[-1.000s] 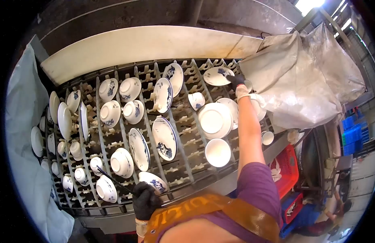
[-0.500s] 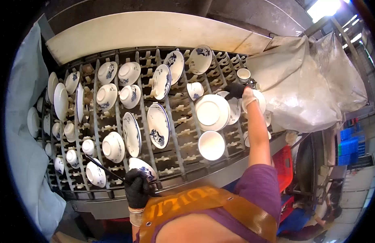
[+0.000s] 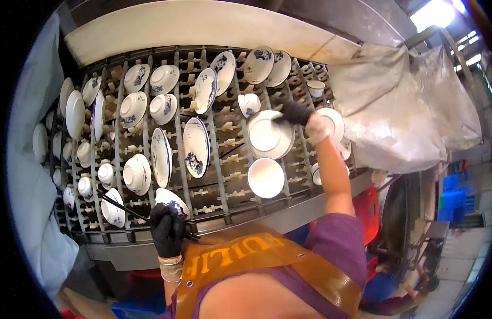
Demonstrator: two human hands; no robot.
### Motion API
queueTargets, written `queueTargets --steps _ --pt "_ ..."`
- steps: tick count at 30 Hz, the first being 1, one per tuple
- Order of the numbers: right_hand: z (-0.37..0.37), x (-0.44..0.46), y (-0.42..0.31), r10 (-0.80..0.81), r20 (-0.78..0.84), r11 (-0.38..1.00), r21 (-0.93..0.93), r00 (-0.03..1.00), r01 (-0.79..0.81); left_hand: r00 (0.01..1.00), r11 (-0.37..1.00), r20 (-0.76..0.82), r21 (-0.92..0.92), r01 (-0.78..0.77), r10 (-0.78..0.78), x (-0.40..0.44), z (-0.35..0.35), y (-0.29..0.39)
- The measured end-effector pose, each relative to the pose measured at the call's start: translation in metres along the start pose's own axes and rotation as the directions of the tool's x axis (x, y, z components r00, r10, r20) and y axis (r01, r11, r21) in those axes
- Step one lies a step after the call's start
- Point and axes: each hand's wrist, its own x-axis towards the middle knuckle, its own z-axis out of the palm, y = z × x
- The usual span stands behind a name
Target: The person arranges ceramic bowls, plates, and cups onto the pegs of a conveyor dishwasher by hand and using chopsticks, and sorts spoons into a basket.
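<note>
1. Across the slatted rack (image 3: 221, 175) from me, the person's left hand (image 3: 167, 228), gloved in black with a pale cuff, has its fingers curled tight round a thin black stick (image 3: 133, 211)
2. That stick slants up and leftward from the fist, passing in front of a small white bowl (image 3: 115, 217)
3. A blue-patterned bowl (image 3: 177, 202) sits tilted just beside the left knuckles; I can't tell if they touch
4. The right hand (image 3: 293, 112), also black-gloved, is blurred, its fingers at the upper right edge of a wide white dish (image 3: 285, 139); whether they grip it I cannot tell
5. The dish lies right of the rack's middle, a smaller white circle showing on top
6. Nearer the person stands a plain white bowl (image 3: 266, 178); beyond the dish is a blue-figured cup (image 3: 249, 105)
7. At the far edge lean 2 patterned plates (image 3: 258, 65), overlapping
8. Right of the gloved fingers are a small cup (image 3: 316, 89) and a white plate (image 3: 334, 121), partly behind the wrist
9. Plastic sheeting (image 3: 395, 106) drapes the right end
</note>
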Motion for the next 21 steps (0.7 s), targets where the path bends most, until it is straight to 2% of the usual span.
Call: queueTargets --steps 1,2,3,4,7,8,10,11,12,13,14,15,16,17,18,20,21 --pt "0.000 -0.039 -0.039 -0.259 -0.117 0.920 0.273 0.959 0.282 1.000 0.999 0.016 -0.037 -0.002 0.003 0.001 0.011 0.005" --pt "0.001 -0.061 -0.060 -0.149 -0.352 0.938 0.246 0.924 0.245 0.999 0.997 0.032 -0.076 -0.003 0.005 0.001 0.020 0.007" --pt "-0.008 -0.070 -0.068 -0.056 -0.300 0.950 0.279 0.952 0.144 0.999 0.994 0.047 -0.112 0.004 0.001 -0.001 0.026 0.004" --pt "-0.014 -0.079 -0.074 0.045 -0.245 0.949 0.313 0.968 0.035 0.999 0.992 -0.008 0.116 -0.042 0.043 0.000 0.017 -0.006" --pt "-0.035 -0.099 -0.080 -0.002 -0.369 0.949 0.291 0.930 0.118 0.999 1.000 -0.032 0.030 -0.008 0.009 -0.005 0.027 -0.005" --pt "-0.050 -0.110 -0.089 -0.072 -0.418 0.977 0.154 0.906 0.149 0.999 0.990 -0.015 0.131 -0.043 0.045 -0.006 0.029 -0.004" --pt "-0.062 -0.122 -0.085 -0.092 -0.450 0.939 0.257 0.888 0.227 0.996 0.962 0.047 0.260 -0.083 0.073 -0.005 0.038 0.001" --pt "-0.072 -0.134 -0.095 -0.064 -0.446 0.963 0.208 0.893 0.173 0.966 0.866 0.112 0.427 -0.260 0.235 -0.002 0.032 -0.011" --pt "-0.078 -0.134 -0.100 -0.178 -0.456 0.984 -0.060 0.872 0.170 0.904 0.712 0.207 0.562 -0.422 0.373 0.002 0.025 -0.025" --pt "-0.080 -0.131 -0.097 -0.290 -0.432 0.937 -0.310 0.854 0.161 0.907 0.717 0.202 0.559 -0.416 0.369 0.003 0.032 -0.021" --pt "-0.081 -0.126 -0.092 -0.391 -0.378 0.828 -0.542 0.839 0.142 0.972 0.933 0.136 0.282 -0.225 0.193 0.002 0.042 -0.012" --pt "-0.077 -0.119 -0.080 -0.449 -0.381 0.799 -0.576 0.808 0.173 0.991 0.999 0.132 -0.038 0.008 -0.003 0.001 0.050 -0.006" --pt "-0.066 -0.107 -0.062 -0.506 -0.381 0.768 -0.608 0.774 0.202 0.992 0.997 0.112 -0.051 0.060 -0.054 0.000 0.053 -0.006" --pt "-0.053 -0.092 -0.062 -0.276 -0.272 0.571 -0.818 0.922 -0.070 0.994 0.999 0.104 -0.011 0.032 -0.031 -0.003 0.052 -0.013" --pt "-0.051 -0.096 -0.059 -0.266 -0.174 0.664 -0.746 0.948 0.049 0.996 1.000 0.094 0.029 -0.001 -0.002 -0.005 0.052 -0.019" --pt "-0.040 -0.088 -0.066 -0.349 -0.318 0.815 -0.567 0.881 0.118 0.996 0.998 0.085 0.056 -0.017 0.012 -0.005 0.055 -0.018" --pt "-0.038 -0.078 -0.073 -0.254 -0.318 0.939 -0.306 0.914 0.155 0.996 0.996 0.085 0.087 -0.025 0.018 -0.006 0.058 -0.019"
